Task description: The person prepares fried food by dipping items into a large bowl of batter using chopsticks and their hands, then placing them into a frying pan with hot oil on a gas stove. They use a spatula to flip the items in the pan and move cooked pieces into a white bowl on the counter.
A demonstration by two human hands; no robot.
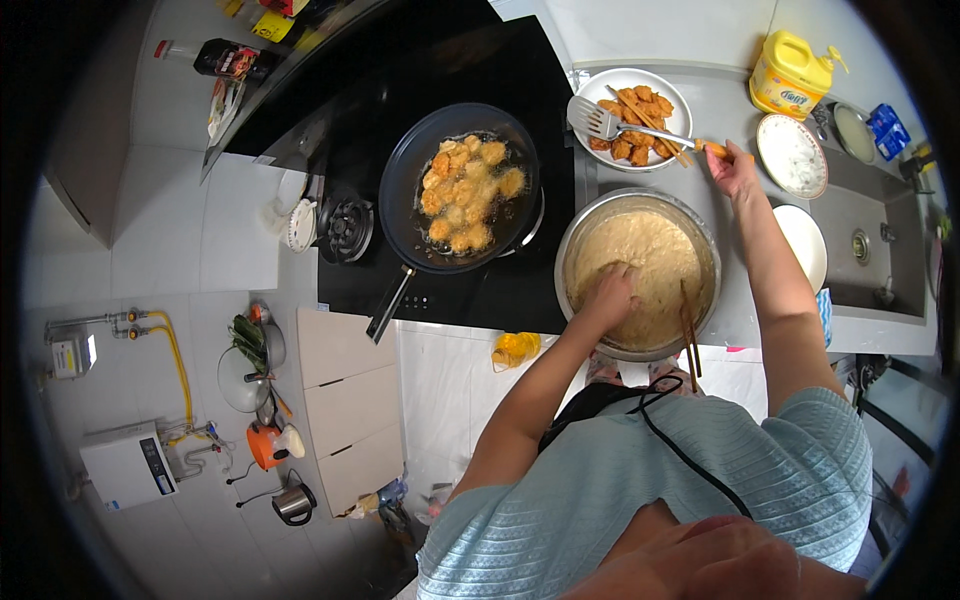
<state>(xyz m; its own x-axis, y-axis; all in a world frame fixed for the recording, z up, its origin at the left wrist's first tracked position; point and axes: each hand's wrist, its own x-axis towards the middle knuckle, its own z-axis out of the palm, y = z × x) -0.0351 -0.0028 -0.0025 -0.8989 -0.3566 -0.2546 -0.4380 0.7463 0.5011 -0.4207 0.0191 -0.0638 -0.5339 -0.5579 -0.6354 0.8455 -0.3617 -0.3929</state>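
My left hand [616, 294] is down in a large steel pot [564, 274] of pale, lumpy batter [645, 244]; its fingertips are hidden, so their grip cannot be told. A pair of wooden chopsticks [691, 341] leans against the pot's near right rim. With my right hand [731, 171] I hold the wooden handle of a slotted metal turner [660, 133]. Its head reaches over a white plate [592, 84] of browned fried pieces [639, 156], where another pair of chopsticks lies. To the left, golden battered pieces [469, 187] bubble in oil in a dark frying pan [397, 187].
The pan's handle [390, 304] points toward the black cooktop's [465, 296] front edge. Right of my forearm are a white bowl [802, 244], a rimmed plate [791, 154], a yellow pump jug [789, 75] and a steel sink [862, 277]. A bottle of yellow oil [516, 349] is on the floor.
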